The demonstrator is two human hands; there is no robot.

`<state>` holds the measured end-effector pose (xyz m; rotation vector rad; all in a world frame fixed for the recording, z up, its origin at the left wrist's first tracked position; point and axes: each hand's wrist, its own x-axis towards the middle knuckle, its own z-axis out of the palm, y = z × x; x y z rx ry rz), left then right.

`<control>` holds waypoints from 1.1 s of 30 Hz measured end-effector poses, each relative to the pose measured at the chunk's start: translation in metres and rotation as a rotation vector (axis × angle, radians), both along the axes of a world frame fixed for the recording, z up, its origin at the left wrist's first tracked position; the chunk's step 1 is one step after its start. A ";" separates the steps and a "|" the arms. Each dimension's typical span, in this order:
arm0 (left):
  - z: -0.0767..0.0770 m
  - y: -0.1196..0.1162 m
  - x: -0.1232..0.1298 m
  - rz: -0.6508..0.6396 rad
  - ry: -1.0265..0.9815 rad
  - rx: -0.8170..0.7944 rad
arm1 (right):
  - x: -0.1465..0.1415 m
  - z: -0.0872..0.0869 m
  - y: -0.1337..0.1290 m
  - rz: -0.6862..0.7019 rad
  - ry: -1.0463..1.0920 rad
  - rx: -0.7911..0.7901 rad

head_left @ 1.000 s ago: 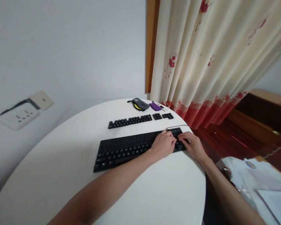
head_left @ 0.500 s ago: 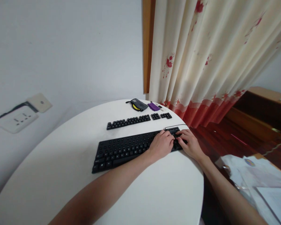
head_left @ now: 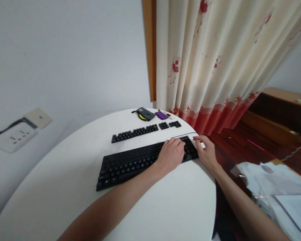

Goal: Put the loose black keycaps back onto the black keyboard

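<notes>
A black keyboard (head_left: 130, 164) lies aslant on the white table. Its upper rows show small bare stems, while the lower rows carry keycaps. My left hand (head_left: 172, 152) rests on the keyboard's right part, fingers laid over the keys and holding nothing visible. Just off the right end, my right hand (head_left: 206, 150) has thumb and fingertips drawn together in a pinch, with a gap showing behind them. Whatever is between those fingertips is too small to make out. Behind the keyboard, loose black keycaps (head_left: 135, 133) stand in a long row, followed by two shorter groups on the right.
A dark grey pouch with yellow (head_left: 145, 114) and a purple cloth-like item (head_left: 161, 115) lie at the back of the round table (head_left: 50, 187). A thin cable (head_left: 187, 134) runs off the right edge. Plastic-wrapped papers (head_left: 278, 180) lie at the lower right.
My right hand has lifted away from the keyboard's keys and moved right, its thumb and fingertips closer together. My left hand stays on the keyboard. The view has shifted slightly.
</notes>
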<state>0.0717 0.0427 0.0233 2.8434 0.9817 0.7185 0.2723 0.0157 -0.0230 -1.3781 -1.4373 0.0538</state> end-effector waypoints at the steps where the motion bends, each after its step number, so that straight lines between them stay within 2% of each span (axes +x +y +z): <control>1: 0.002 0.006 -0.001 0.024 -0.022 -0.018 | 0.005 0.000 0.006 -0.026 0.059 -0.002; 4: 0.007 0.036 -0.001 0.089 -0.053 -0.053 | 0.021 0.004 0.036 -0.034 0.104 -0.021; 9: 0.008 0.094 0.017 0.146 0.036 -0.040 | 0.033 0.012 0.101 0.094 -0.227 -0.140; 14: -0.001 0.128 0.040 0.189 0.090 0.011 | 0.032 0.003 0.141 0.121 -0.392 -0.287; 21: -0.016 0.146 0.052 0.174 0.101 -0.016 | 0.033 -0.002 0.154 0.162 -0.539 -0.359; 28: -0.015 0.151 0.051 0.121 0.100 -0.015 | 0.042 -0.005 0.153 0.176 -0.590 -0.310; 33: -0.014 0.144 0.051 0.051 0.084 -0.081 | 0.050 -0.003 0.153 0.319 -0.579 -0.253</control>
